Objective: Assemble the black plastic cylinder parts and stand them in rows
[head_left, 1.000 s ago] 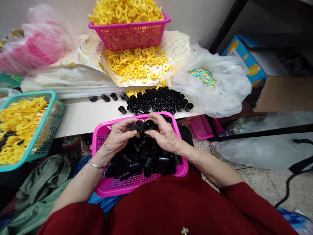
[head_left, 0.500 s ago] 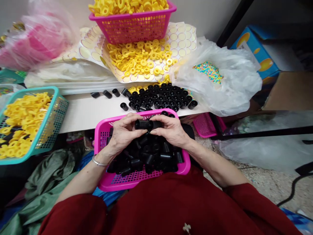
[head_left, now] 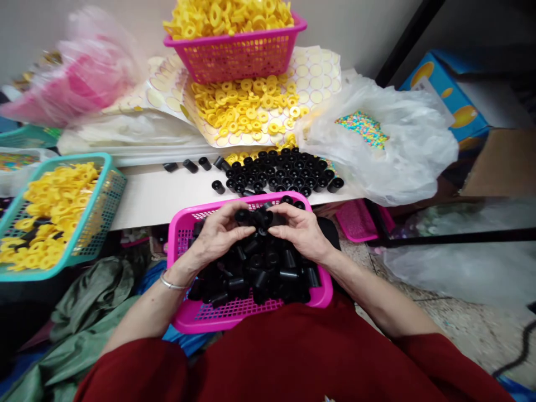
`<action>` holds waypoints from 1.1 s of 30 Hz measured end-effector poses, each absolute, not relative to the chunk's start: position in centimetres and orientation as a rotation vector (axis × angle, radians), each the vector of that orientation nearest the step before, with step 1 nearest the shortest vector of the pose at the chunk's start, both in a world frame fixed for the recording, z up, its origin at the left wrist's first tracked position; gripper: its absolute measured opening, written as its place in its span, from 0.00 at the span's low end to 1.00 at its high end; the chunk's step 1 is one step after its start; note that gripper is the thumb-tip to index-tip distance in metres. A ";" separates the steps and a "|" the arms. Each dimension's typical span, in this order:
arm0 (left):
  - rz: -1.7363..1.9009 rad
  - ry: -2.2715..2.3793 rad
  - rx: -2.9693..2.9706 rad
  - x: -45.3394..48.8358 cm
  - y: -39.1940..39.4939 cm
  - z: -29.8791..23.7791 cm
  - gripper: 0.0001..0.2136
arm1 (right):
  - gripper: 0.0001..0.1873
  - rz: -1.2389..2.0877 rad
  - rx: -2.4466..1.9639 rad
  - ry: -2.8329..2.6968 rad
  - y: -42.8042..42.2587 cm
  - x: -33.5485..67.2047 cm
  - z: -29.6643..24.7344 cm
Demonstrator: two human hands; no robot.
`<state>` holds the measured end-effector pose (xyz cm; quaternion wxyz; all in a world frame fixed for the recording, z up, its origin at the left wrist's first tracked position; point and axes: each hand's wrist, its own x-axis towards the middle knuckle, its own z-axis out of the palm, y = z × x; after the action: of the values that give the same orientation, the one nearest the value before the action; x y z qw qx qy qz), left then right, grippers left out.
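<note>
Over the near pink basket (head_left: 178, 220), my left hand (head_left: 220, 231) pinches a small black plastic cylinder (head_left: 242, 216) between thumb and fingers. Facing it, my right hand (head_left: 302, 231) grips another black cylinder (head_left: 276, 219), its thumb below and fingers above. The two cylinders are a little apart, and dark pieces behind and between them are hard to separate by eye. Many loose black cylinders (head_left: 288, 274) fill the basket under my hands. Just beyond its rim, a cluster of similar black cylinders (head_left: 287, 173) stands mostly upright on the white table (head_left: 146, 195).
Yellow ring-shaped pieces (head_left: 247, 109) lie on a patterned sheet behind the cluster. More fill a far pink basket (head_left: 243, 58) and a teal basket (head_left: 113, 195) at left. A clear bag (head_left: 402, 162) with colourful beads (head_left: 364, 129) lies at right, near a blue box (head_left: 452, 95).
The cylinders in my hands were end to end and touching; now they are drawn slightly apart and turned. The whole view has shifted a little.
</note>
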<state>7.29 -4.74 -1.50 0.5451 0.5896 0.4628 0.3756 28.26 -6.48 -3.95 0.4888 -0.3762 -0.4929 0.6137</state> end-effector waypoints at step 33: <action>0.275 1.488 1.784 -1.0 10.4 -6.3 0.09 | 0.07 0.947 -1.092 -1.663 -6.7 27.7 -4.8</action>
<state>-1.05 10.44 -6.31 0.3905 0.7021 0.5855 0.1081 27.70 -6.69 -4.82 0.4521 -0.4421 -0.6733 0.3832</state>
